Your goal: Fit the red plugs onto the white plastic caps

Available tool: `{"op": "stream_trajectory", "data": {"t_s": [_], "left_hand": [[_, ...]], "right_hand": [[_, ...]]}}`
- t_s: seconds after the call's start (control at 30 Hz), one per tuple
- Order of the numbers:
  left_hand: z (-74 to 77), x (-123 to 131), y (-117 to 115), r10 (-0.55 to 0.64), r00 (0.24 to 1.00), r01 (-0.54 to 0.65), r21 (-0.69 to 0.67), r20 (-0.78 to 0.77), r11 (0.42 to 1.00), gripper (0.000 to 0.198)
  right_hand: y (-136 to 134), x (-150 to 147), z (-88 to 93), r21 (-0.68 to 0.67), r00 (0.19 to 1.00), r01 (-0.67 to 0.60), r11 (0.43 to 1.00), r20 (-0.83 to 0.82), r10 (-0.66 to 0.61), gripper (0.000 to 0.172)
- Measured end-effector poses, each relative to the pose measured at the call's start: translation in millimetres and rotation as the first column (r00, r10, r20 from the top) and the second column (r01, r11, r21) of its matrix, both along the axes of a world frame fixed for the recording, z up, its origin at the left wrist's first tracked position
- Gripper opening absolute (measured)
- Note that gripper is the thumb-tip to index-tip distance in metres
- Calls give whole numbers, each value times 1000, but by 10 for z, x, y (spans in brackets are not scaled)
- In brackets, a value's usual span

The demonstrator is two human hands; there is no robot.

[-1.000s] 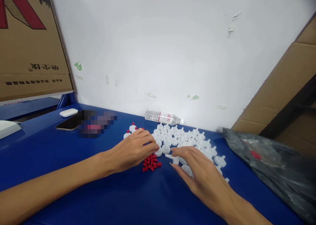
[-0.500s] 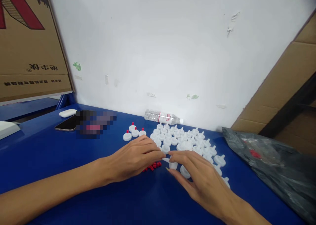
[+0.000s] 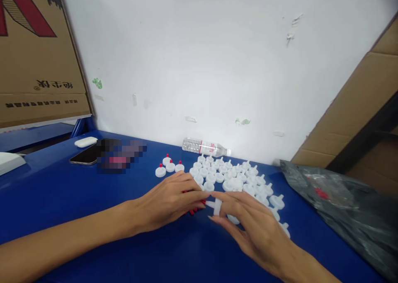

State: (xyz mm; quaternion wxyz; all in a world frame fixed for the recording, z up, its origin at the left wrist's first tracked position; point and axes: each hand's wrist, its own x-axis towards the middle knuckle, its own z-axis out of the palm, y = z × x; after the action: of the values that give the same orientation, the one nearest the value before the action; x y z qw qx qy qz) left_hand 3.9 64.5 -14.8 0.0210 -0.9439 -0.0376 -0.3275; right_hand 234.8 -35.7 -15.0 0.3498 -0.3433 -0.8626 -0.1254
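Between the thumb and fingers of my right hand (image 3: 248,221) is a white nozzle cap (image 3: 217,207), its thin spout pointing left. My left hand (image 3: 175,198) pinches a small red tip cap (image 3: 203,201) right at the end of that spout; whether the two touch I cannot tell. Loose red tip caps (image 3: 193,211) lie on the blue table below my left fingers, partly hidden by them. Beyond my hands stand many white nozzle caps (image 3: 210,177), several partly covered by my right hand. Farther left, a small group of white nozzle caps (image 3: 170,166) carries red tips.
A clear plastic bottle (image 3: 202,146) lies against the white wall. To the left are a phone (image 3: 83,153) and a white case (image 3: 86,142) on the blue table (image 3: 62,200). A dark plastic bag (image 3: 348,208) covers the right side, beside cardboard (image 3: 351,96).
The nozzle cap in my right hand has turned so its spout points more squarely at my left fingers. A red tip cap now shows at my left fingertips.
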Motion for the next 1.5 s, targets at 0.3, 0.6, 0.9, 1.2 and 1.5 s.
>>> {"op": "stream_trajectory", "data": {"t_s": [0.3,0.6,0.9,1.2,1.5], "left_hand": [[-55,23,-132,9,999,-13,-77,-51,997,16],[-4,16,-144,-81,996,73,-179,-37,981,17],[271,-95,106,163,934,-127,-133,317,983,8],[366,-561,844,768,635,-770,18,-85,638,29],[198,-603,914,779,552,-809,36,-297,587,28]], "right_hand": [[-41,-36,19,117,1000,-28,993,15,26,9],[-81,-76,63,169,997,-8,986,76,-5,10],[10,-26,65,-18,971,188,982,154,-183,36],[83,47,-42,-142,873,330,933,422,-244,66],[66,30,-35,-176,897,324,930,370,-243,47]]}}
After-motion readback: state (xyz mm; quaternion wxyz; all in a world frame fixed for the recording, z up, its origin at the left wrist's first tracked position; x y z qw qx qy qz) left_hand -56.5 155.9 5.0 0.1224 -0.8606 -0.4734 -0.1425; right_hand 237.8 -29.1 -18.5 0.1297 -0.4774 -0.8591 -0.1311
